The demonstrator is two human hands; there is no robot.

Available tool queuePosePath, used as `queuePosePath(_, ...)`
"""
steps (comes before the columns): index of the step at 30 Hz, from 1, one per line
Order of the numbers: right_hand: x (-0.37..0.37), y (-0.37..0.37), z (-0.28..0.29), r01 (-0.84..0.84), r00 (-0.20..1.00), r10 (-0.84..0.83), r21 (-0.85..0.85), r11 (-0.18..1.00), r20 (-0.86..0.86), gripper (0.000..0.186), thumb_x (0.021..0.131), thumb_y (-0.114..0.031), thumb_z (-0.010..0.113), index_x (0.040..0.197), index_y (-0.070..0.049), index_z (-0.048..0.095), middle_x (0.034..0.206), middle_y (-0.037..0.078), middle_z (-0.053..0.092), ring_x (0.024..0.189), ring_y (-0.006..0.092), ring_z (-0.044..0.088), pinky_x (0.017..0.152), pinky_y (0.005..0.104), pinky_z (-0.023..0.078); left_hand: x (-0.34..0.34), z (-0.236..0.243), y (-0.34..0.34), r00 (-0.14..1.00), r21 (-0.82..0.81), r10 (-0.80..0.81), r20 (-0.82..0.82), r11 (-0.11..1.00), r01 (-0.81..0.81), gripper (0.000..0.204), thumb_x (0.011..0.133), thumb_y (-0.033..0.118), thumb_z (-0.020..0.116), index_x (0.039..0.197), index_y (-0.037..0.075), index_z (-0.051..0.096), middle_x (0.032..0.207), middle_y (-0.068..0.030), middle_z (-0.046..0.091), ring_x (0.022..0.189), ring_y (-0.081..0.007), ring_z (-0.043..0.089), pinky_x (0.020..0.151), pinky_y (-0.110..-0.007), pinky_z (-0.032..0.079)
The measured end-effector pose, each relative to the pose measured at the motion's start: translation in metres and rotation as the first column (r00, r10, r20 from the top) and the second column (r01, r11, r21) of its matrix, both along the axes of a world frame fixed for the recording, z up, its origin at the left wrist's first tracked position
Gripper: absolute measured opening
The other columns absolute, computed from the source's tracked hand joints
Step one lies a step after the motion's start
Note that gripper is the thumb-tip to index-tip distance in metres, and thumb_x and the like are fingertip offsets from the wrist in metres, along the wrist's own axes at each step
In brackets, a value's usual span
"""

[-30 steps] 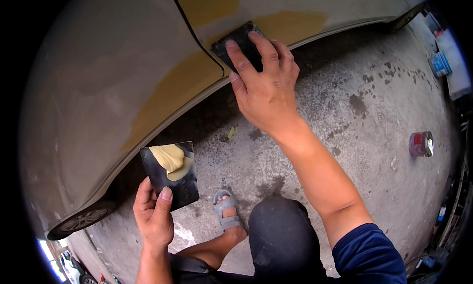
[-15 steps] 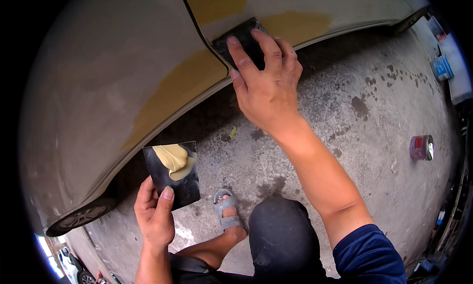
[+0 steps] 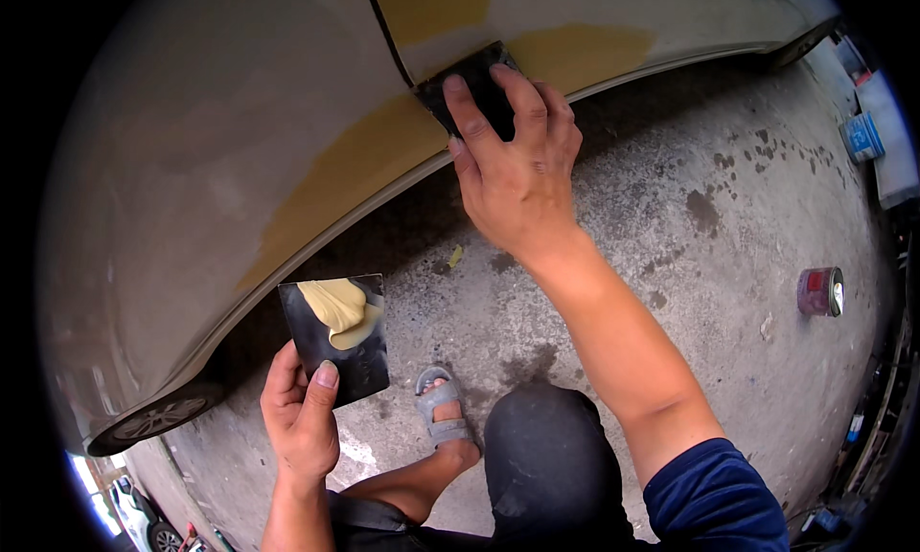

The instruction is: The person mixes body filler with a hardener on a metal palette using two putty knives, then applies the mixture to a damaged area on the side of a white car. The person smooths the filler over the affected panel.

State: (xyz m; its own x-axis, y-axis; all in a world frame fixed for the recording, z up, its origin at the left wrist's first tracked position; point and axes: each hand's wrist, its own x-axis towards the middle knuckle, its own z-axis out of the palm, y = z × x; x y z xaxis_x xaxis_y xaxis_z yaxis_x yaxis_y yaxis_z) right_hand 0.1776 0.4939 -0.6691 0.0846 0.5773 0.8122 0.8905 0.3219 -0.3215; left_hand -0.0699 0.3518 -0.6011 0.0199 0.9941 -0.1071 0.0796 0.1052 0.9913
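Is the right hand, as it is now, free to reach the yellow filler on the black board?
Probably yes. The right hand presses a black spreader on the car panel; only open floor lies between it and the filler on the board.

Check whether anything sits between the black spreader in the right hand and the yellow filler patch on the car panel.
Nothing visible does. The right hand presses the black spreader flat against the car panel, right at the yellow filler patch by the door seam.
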Motion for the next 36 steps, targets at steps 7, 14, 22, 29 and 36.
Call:
queuePosePath(7, 0.003, -0.013, 0.013, -0.001, 1.0, 0.001, -0.017, 1.0, -0.001, 0.05, 0.074, -0.012, 0.068, 0.122, -0.022, 0.061, 0.131, 0.009, 0.042, 0.117, 0.0382, 0.038, 0.088, 0.0529, 0.034, -0.003, -0.001, -0.001, 1.0, 0.002, 0.017, 0.002, 1.0, -0.017, 0.039, 0.093, 0.005, 0.058, 0.129, -0.006, 0.048, 0.114, -0.0083, 0.063, 0.103, -0.0111, 0.057, 0.093, -0.024, 0.041)
queuePosePath(14, 0.007, -0.006, 0.007, 0.004, 0.999, -0.002, -0.039, 0.999, 0.048, 0.051, 0.073, -0.012, 0.068, 0.122, -0.022, 0.06, 0.13, 0.009, 0.043, 0.118, 0.0383, 0.038, 0.089, 0.0521, 0.034, 0.0, -0.001, -0.001, 1.0, 0.008, 0.02, 0.01, 1.0, -0.02, 0.039, 0.093, 0.004, 0.057, 0.129, -0.006, 0.048, 0.115, -0.0087, 0.063, 0.103, -0.0114, 0.057, 0.093, -0.025, 0.041)
queuePosePath(22, 0.02, -0.008, -0.016, -0.034, 0.996, 0.04, -0.073, 0.997, 0.081, 0.05, 0.073, -0.01, 0.068, 0.122, -0.022, 0.061, 0.13, 0.01, 0.044, 0.119, 0.0386, 0.039, 0.09, 0.0515, 0.035, -0.001, -0.003, 0.002, 1.0, 0.0, 0.011, 0.018, 1.0, -0.011, 0.039, 0.092, 0.005, 0.058, 0.129, -0.006, 0.048, 0.116, -0.0093, 0.062, 0.106, -0.0124, 0.056, 0.096, -0.026, 0.04)
queuePosePath(29, 0.025, -0.009, -0.032, -0.069, 0.995, 0.074, -0.081, 0.994, 0.061, 0.051, 0.073, -0.008, 0.069, 0.121, -0.022, 0.061, 0.13, 0.01, 0.042, 0.119, 0.038, 0.039, 0.09, 0.0513, 0.036, 0.0, -0.004, 0.003, 0.996, -0.03, 0.027, 0.079, 0.999, -0.024, 0.039, 0.092, 0.004, 0.058, 0.128, -0.006, 0.048, 0.117, -0.0099, 0.062, 0.107, -0.0134, 0.057, 0.098, -0.027, 0.04)
queuePosePath(36, 0.03, -0.009, -0.046, -0.057, 0.995, 0.063, -0.079, 0.995, 0.084, 0.052, 0.076, -0.013, 0.069, 0.126, -0.023, 0.06, 0.133, 0.009, 0.042, 0.116, 0.0354, 0.041, 0.094, 0.0465, 0.036, 0.002, -0.004, 0.002, 0.992, -0.044, 0.039, 0.118, 0.998, -0.034, 0.04, 0.092, 0.005, 0.058, 0.129, -0.006, 0.047, 0.119, -0.0112, 0.062, 0.109, -0.0153, 0.057, 0.1, -0.03, 0.039)
